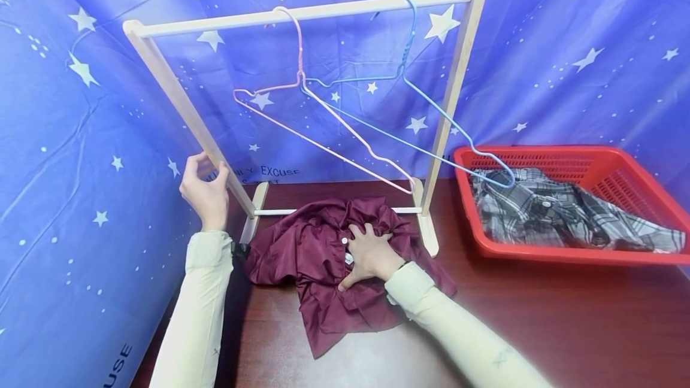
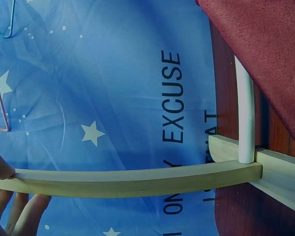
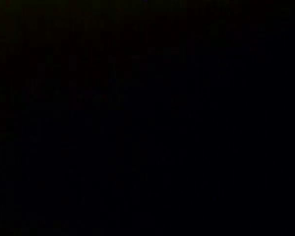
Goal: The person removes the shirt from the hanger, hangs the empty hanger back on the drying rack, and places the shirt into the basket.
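Observation:
My left hand (image 1: 207, 193) holds the left upright of a pale wooden clothes rack (image 1: 178, 100) between thumb and fingers. In the left wrist view the thumb lies on one side of that upright and the fingers (image 2: 35, 210) on the other. A crumpled maroon shirt (image 1: 320, 256) with a white button lies on the table over the rack's lower bar. On top of it my right hand (image 1: 372, 256) rests with fingers spread apart. The right wrist view is almost wholly black.
Pink (image 1: 329, 148) and blue (image 1: 431, 100) wire hangers hang from the rack's top bar (image 1: 232, 20). To the right, a red plastic basket (image 1: 582, 256) contains a black-and-white plaid garment (image 1: 544, 208). Behind stands a blue star-print curtain (image 1: 582, 76); the tabletop (image 1: 539, 328) is dark reddish-brown.

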{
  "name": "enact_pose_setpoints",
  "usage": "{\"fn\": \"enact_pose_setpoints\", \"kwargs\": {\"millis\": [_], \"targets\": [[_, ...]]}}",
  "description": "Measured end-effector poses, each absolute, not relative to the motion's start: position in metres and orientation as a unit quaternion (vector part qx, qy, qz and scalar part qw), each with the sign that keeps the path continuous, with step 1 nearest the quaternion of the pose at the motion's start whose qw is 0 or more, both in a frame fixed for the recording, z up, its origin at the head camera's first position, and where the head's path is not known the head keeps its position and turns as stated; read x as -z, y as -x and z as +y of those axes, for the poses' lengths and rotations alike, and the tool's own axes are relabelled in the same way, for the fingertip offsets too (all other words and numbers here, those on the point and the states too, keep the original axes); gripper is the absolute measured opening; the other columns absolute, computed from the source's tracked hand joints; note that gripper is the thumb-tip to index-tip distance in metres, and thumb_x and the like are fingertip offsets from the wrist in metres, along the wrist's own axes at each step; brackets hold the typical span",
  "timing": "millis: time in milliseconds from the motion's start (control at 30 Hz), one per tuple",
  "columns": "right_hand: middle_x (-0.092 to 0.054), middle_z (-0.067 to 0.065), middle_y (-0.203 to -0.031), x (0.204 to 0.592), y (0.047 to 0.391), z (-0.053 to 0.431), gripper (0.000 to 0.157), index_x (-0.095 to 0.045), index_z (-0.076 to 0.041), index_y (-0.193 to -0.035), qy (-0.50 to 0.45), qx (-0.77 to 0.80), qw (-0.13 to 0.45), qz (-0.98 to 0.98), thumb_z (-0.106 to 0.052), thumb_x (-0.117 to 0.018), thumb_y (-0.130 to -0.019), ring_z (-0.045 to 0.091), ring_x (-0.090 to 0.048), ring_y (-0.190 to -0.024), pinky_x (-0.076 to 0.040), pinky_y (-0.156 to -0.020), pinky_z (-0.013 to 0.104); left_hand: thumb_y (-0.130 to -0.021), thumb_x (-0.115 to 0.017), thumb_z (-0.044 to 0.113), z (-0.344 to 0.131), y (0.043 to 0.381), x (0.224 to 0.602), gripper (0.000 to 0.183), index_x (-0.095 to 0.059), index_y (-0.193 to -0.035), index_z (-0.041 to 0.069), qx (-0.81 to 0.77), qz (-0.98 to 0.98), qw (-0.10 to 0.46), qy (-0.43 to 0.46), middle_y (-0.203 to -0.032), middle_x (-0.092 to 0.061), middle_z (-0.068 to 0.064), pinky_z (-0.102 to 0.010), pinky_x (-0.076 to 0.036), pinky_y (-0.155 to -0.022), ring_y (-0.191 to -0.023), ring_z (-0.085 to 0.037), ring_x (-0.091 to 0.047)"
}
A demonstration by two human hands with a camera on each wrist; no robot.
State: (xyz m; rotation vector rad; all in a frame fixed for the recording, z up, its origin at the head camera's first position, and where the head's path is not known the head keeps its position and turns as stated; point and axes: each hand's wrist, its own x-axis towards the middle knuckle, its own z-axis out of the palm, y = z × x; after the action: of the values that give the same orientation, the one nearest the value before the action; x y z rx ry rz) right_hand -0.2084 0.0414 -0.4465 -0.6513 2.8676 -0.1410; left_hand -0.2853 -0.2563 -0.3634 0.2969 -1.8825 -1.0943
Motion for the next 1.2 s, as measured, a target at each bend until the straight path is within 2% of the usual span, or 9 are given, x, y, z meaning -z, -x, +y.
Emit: {"fn": "enact_pose_setpoints", "kwargs": {"millis": [133, 367, 433, 567, 633, 900, 1033, 1200], "targets": [[-0.049, 0.010, -0.139, 0.446, 0.208, 0.040, 0.088, -0.068, -0.013, -0.120, 0.214, 0.041, 0.087, 0.972, -0.068, -0.085, -0.054, 0.041, -0.044, -0.126, -0.042, -0.082, 0.078, -0.080, -0.075, 0.009, -0.256, 0.285, 0.363, 0.028, -0.072, -0.108, 0.007, 0.443, -0.762, 0.455, -0.122, -0.101, -0.076, -0.007, -0.031, -0.045, -0.098, -0.080, -0.006, -0.067], [-0.056, 0.010, -0.125, 0.445, 0.206, 0.040, 0.068, -0.072, -0.011, -0.103, 0.219, 0.039, 0.058, 0.973, -0.058, -0.088, -0.056, 0.039, -0.051, -0.116, -0.051, -0.074, 0.069, -0.080, -0.075, 0.010, -0.256, 0.286, 0.363, 0.026, -0.072, -0.106, 0.008, 0.446, -0.762, 0.455, -0.122, -0.100, -0.076, -0.008, -0.031, -0.045, -0.098, -0.076, 0.004, -0.062], [-0.058, 0.009, -0.123, 0.445, 0.205, 0.041, 0.062, -0.073, -0.010, -0.098, 0.227, 0.036, 0.038, 0.973, -0.055, -0.088, -0.057, 0.038, -0.054, -0.111, -0.055, -0.071, 0.063, -0.080, -0.075, 0.010, -0.255, 0.286, 0.362, 0.026, -0.072, -0.106, 0.008, 0.446, -0.761, 0.456, -0.120, -0.099, -0.076, -0.008, -0.031, -0.046, -0.097, -0.077, 0.000, -0.064], [-0.062, 0.009, -0.115, 0.444, 0.203, 0.045, 0.055, -0.074, -0.008, -0.090, 0.253, 0.029, -0.012, 0.967, -0.049, -0.090, -0.058, 0.034, -0.060, -0.098, -0.058, -0.066, 0.049, -0.080, -0.075, 0.009, -0.254, 0.287, 0.361, 0.026, -0.072, -0.105, 0.007, 0.443, -0.761, 0.458, -0.117, -0.099, -0.076, -0.008, -0.031, -0.045, -0.097, -0.082, -0.018, -0.070], [-0.064, 0.009, -0.108, 0.445, 0.203, 0.047, 0.051, -0.074, -0.007, -0.087, 0.268, 0.030, -0.039, 0.962, -0.045, -0.091, -0.057, 0.034, -0.061, -0.090, -0.058, -0.064, 0.046, -0.080, -0.074, 0.010, -0.254, 0.287, 0.361, 0.025, -0.072, -0.105, 0.007, 0.441, -0.762, 0.460, -0.117, -0.098, -0.076, -0.008, -0.031, -0.045, -0.097, -0.083, -0.020, -0.071], [-0.068, 0.008, -0.089, 0.453, 0.200, 0.054, 0.027, -0.071, -0.010, -0.080, 0.321, 0.050, -0.128, 0.937, -0.027, -0.086, -0.064, 0.030, -0.064, -0.074, -0.057, -0.061, 0.043, -0.079, -0.075, 0.009, -0.256, 0.285, 0.362, 0.025, -0.072, -0.104, 0.007, 0.446, -0.755, 0.465, -0.119, -0.098, -0.077, -0.008, -0.030, -0.046, -0.096, -0.074, 0.007, -0.061], [-0.066, 0.006, -0.084, 0.456, 0.200, 0.059, 0.020, -0.069, -0.013, -0.077, 0.335, 0.062, -0.159, 0.927, -0.021, -0.084, -0.066, 0.027, -0.063, -0.070, -0.056, -0.061, 0.041, -0.080, -0.074, 0.009, -0.256, 0.285, 0.362, 0.025, -0.072, -0.105, 0.008, 0.447, -0.757, 0.461, -0.118, -0.098, -0.077, -0.008, -0.030, -0.045, -0.097, -0.073, 0.013, -0.057], [-0.064, 0.007, -0.087, 0.453, 0.201, 0.067, 0.019, -0.070, -0.014, -0.084, 0.334, 0.080, -0.196, 0.919, -0.016, -0.081, -0.068, 0.027, -0.062, -0.072, -0.055, -0.060, 0.041, -0.079, -0.074, 0.009, -0.255, 0.285, 0.362, 0.024, -0.072, -0.104, 0.008, 0.449, -0.756, 0.461, -0.119, -0.098, -0.077, -0.008, -0.030, -0.044, -0.098, -0.071, 0.016, -0.055]]}}
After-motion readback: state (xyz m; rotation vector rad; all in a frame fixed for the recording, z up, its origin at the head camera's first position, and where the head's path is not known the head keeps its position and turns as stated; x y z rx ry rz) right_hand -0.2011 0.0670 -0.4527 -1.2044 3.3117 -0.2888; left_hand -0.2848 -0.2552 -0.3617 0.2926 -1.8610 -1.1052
